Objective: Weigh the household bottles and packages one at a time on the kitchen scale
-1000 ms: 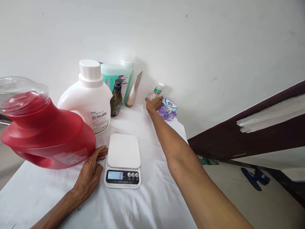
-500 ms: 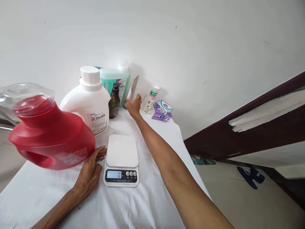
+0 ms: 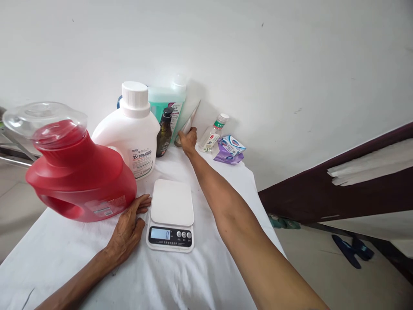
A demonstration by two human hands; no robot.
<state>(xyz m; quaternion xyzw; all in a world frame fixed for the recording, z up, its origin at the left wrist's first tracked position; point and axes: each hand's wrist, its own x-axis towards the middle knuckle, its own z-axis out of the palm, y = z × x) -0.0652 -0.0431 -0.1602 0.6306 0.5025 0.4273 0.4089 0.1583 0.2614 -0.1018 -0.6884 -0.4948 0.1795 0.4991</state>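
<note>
My right hand (image 3: 188, 139) reaches to the back of the table, its fingers closed around a pale squeeze tube (image 3: 190, 122) with a flattened top edge. The tube leans toward the right, and the hand hides part of it. My left hand (image 3: 129, 228) lies on the cloth with its fingers stretched out, holding nothing. Its fingertips are close to the left edge of a white kitchen scale (image 3: 172, 202), whose display reads 0 and whose plate is bare. Just behind that hand is a large red detergent jug (image 3: 87, 181).
A white detergent jug (image 3: 125, 133), a dark pump bottle (image 3: 164, 135) and a green liquid jug (image 3: 161, 101) stand left of the tube. To its right are a clear bottle (image 3: 211, 137), a boxed soap (image 3: 232, 145) and a purple pack (image 3: 226, 156). The wall (image 3: 290, 64) rises behind.
The view has shifted, so everything sits farther right in the picture. My right hand stays at the tube, which tilts a little more to the right. My left hand keeps its place by the scale.
</note>
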